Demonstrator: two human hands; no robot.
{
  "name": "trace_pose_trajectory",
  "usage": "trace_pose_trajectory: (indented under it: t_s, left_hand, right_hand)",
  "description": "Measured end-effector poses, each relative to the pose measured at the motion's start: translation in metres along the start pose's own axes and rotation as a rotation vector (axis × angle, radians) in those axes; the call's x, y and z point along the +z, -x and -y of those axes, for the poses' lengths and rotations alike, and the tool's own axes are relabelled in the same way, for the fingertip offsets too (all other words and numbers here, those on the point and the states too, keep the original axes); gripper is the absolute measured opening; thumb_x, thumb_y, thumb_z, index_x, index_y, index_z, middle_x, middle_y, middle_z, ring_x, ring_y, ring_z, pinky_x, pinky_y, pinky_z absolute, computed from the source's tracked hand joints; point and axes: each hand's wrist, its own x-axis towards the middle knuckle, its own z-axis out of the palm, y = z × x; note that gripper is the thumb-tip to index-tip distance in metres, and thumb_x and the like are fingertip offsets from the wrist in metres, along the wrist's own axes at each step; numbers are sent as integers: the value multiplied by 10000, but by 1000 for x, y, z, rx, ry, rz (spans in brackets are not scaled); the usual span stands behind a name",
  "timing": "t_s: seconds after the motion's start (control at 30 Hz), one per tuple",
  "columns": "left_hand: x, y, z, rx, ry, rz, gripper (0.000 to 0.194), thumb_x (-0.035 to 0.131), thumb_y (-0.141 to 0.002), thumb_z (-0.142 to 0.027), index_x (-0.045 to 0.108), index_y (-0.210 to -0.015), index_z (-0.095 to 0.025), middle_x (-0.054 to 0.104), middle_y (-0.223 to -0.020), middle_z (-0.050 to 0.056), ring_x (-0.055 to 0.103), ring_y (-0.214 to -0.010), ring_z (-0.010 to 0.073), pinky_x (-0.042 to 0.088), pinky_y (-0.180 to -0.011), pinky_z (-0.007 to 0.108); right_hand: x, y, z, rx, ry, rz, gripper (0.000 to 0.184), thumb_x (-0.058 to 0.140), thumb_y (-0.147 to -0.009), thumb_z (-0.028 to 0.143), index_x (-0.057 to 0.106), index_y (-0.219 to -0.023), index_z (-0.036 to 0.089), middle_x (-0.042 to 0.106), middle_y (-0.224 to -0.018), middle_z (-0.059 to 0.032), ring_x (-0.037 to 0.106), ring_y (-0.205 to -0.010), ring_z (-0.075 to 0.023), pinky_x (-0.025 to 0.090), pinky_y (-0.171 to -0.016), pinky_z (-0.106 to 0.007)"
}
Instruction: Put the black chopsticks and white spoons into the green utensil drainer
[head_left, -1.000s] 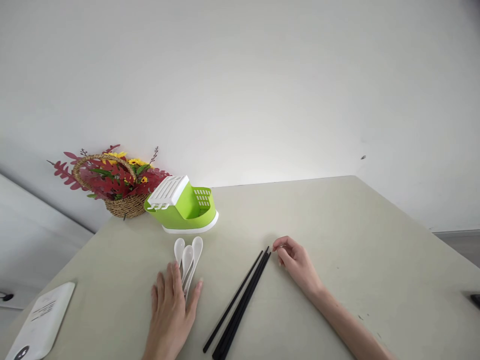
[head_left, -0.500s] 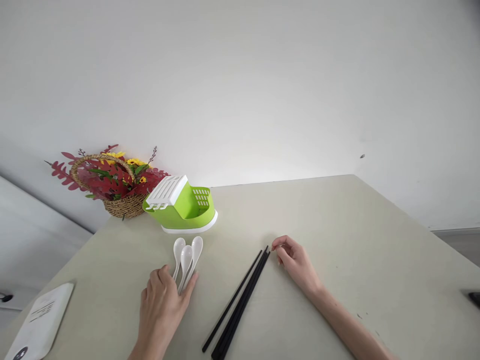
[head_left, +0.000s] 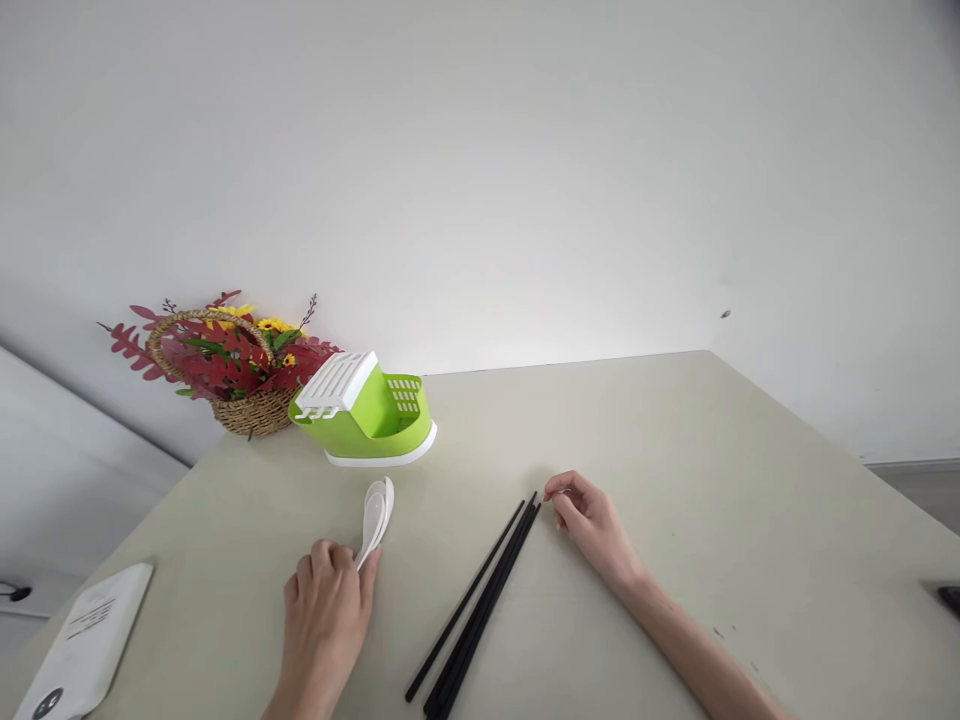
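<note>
My left hand (head_left: 327,615) is closed on the handles of the white spoons (head_left: 375,515), whose bowls overlap in a bunch beyond my fingertips. Several black chopsticks (head_left: 484,620) lie slanted on the table between my hands, one a little apart from the others. Beside their thin tips rests my right hand (head_left: 589,515), its fingers curled, and whether anything is in them I cannot make out. Behind the spoons stands a green and white utensil holder (head_left: 375,415) with a slotted top and an open basket part at its right.
A wicker basket (head_left: 255,412) of red and yellow artificial flowers stands behind the holder, near the wall. At the table's left edge lies a flat white device (head_left: 90,640). A dark object (head_left: 951,598) is at the far right edge.
My left hand has closed, gathering the three spread spoons into one overlapping bunch. My right hand and the chopsticks have stayed in place.
</note>
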Motion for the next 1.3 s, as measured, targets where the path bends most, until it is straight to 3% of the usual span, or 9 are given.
trace_pose_trajectory:
  t_s: [0.17,0.3,0.43,0.57,0.77,0.97,1.3]
  left_hand:
    - [8,4,-4,55,31,-57,566,234,-1065,-439,673,-865,-144,636,-1002,172,640,-886,315,519,-800,462]
    - [4,12,-22,153,146,-175,500,271,-1086,-431,665,-947,-156,649,-1035,153,642,-891,280,530,-813,440]
    - [-16,25,-61,314,272,-232,390,353,-1088,-390,664,-1028,-162,649,-1094,148,643,-956,268,546,-832,429]
    - [-30,40,-109,439,346,-207,292,403,-1079,-304,659,-1043,-168,640,-1087,128,638,-956,253,558,-828,422]
    - [-10,58,-157,507,332,-191,162,487,-1013,-203,635,-965,-158,619,-1104,129,630,-1005,303,563,-851,499]
    - [-10,60,-164,575,310,-155,70,570,-959,-156,629,-922,-163,640,-1095,123,653,-1018,309,581,-826,474]
    - [-2,65,-166,616,261,-198,66,610,-954,-199,651,-915,-167,664,-1217,164,641,-1117,337,582,-856,498]
  right_hand:
    - [0,1,5,-6,-17,-26,114,574,-820,301,649,-874,234,633,-719,15,504,-593,-151,373,-564,-273]
    - [-5,-3,5,25,-115,-89,119,593,-811,328,632,-877,236,614,-697,25,492,-575,-141,374,-547,-267]
    - [-18,-12,3,45,-127,-272,119,606,-780,330,629,-854,240,514,-581,58,445,-527,-138,315,-502,-259]
    - [-33,-20,2,44,-138,-414,111,584,-765,321,614,-832,238,513,-625,50,426,-526,-124,296,-498,-258]
    - [-39,-25,-1,29,-150,-441,124,586,-744,340,611,-818,243,534,-648,48,436,-525,-125,315,-502,-266]
    - [-37,-27,-2,17,-155,-420,116,581,-738,326,615,-806,238,525,-617,54,441,-533,-128,325,-506,-259]
    - [-38,-28,-6,6,-124,-404,124,588,-749,333,628,-818,239,553,-659,35,479,-559,-140,363,-528,-265]
